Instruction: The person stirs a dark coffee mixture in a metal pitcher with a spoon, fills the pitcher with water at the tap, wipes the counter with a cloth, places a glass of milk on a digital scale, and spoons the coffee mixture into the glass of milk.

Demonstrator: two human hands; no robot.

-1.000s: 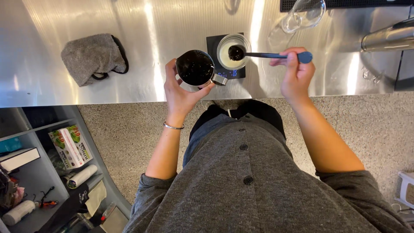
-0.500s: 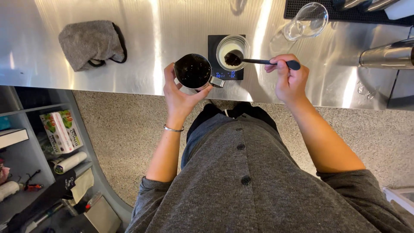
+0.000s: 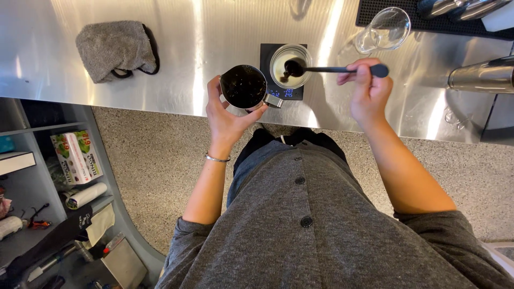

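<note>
My left hand (image 3: 226,115) grips a metal cup (image 3: 244,87) full of dark powder, held just above the steel counter's front edge. My right hand (image 3: 367,91) holds a dark long-handled spoon (image 3: 332,69) by its end. The spoon's bowl carries dark powder and sits over a small glass (image 3: 290,65) with a pale inside. That glass stands on a black digital scale (image 3: 282,92) with a lit display, right beside the cup.
A grey folded cloth (image 3: 115,49) lies on the steel counter (image 3: 203,37) at the left. An empty glass pitcher (image 3: 385,29) sits by a black mat (image 3: 428,21) at the back right. A metal cylinder (image 3: 479,77) lies at the right. Shelves with boxes and rolls (image 3: 75,160) stand below left.
The spoon's bowl has stayed over the small glass while my right hand shifted slightly. The cup in my left hand keeps its place beside the scale. My view moved a little.
</note>
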